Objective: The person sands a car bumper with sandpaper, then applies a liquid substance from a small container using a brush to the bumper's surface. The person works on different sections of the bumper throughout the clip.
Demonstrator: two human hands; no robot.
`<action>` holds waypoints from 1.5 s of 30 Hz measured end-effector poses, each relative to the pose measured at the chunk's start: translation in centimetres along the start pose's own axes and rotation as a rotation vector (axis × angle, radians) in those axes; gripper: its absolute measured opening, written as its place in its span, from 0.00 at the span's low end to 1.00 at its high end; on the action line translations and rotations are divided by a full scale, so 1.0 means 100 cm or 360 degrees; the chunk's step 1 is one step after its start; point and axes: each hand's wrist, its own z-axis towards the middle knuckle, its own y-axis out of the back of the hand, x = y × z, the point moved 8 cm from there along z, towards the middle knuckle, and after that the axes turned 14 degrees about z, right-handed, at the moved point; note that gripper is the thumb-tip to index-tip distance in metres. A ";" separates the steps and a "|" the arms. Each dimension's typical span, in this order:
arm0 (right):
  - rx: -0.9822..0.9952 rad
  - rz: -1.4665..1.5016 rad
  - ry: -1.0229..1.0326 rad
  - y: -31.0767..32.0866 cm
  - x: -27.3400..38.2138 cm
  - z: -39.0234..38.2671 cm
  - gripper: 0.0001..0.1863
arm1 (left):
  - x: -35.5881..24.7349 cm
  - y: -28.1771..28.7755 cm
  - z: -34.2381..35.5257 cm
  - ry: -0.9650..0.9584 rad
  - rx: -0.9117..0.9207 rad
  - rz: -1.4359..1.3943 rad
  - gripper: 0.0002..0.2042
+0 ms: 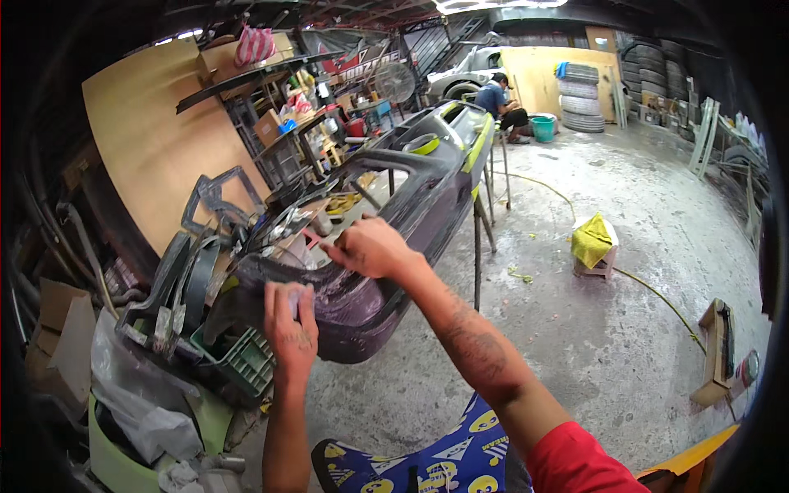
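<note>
A dark car bumper [427,193] with scuffed, patchy surfaces and yellow-green parts at its far end lies across stands in front of me. My right hand [370,248] is closed over the bumper's near end, and a thin, flat pinkish-red piece [312,238] sticks out from its fingers. Just left of it, my left hand [292,324] is at the bumper's near corner with its fingers bent. Something small and pale shows between those fingers; its kind is unclear. The fingertips of my right hand are partly hidden.
Beside my left arm are a green crate [246,361], plastic sheeting [136,394] and stacked bumper parts. A stool with a yellow cloth [593,241] stands to the right, near a hose [657,300] on the floor. Farther back, a person [497,103] sits by a teal bucket [542,128].
</note>
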 end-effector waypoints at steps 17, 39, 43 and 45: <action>0.0074 0.0036 0.0035 0.002 0.000 0.000 0.28 | 0.017 0.002 0.003 0.0133 0.0018 0.0000 0.06; 0.0165 -0.0025 -0.0013 -0.007 0.002 0.002 0.30 | 0.022 0.001 -0.001 -0.0078 0.0065 -0.0024 0.04; 0.0143 -0.0104 -0.0130 0.000 -0.008 0.000 0.32 | 0.031 -0.001 0.009 0.0127 -0.0038 -0.0035 0.04; 0.0152 -0.0102 -0.0116 -0.006 -0.011 -0.002 0.30 | 0.011 -0.004 -0.004 0.0009 0.0045 -0.0085 0.04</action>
